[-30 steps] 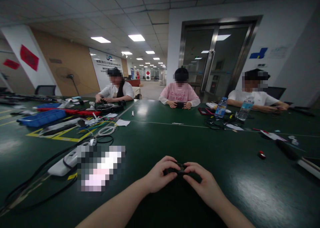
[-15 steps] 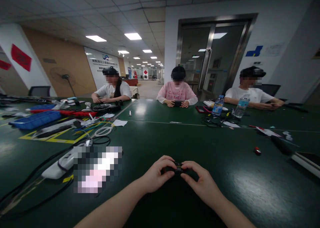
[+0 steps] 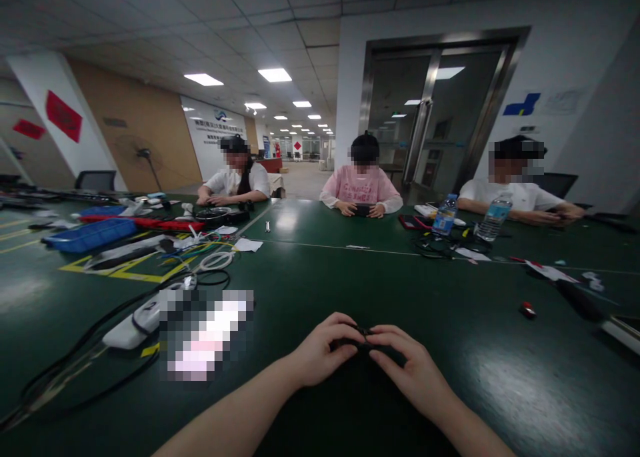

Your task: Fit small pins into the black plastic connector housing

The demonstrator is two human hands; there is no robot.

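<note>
Both of my hands are low in the middle of the view, just above the dark green table (image 3: pixel 300 270). My left hand (image 3: pixel 327 350) pinches the left end of a small dark object (image 3: pixel 364 334), with the thumb below and the fingers on top. On its right end, my right hand (image 3: pixel 407 360) is closed in the same way. The fingertips of the two hands almost meet, and they cover most of the object, so its shape cannot be made out.
Left are a white power strip (image 3: pixel 127 330), cables, a blurred bright screen (image 3: pixel 215 337) and a blue tray (image 3: pixel 95 235). A small red item (image 3: pixel 527 309) lies right. Bottles (image 3: pixel 444 217) stand farther back. Three people sit across the table.
The view has turned slightly left, so the surroundings sit farther right. My fingertips have drawn closer together over the dark object, covering more of it.
</note>
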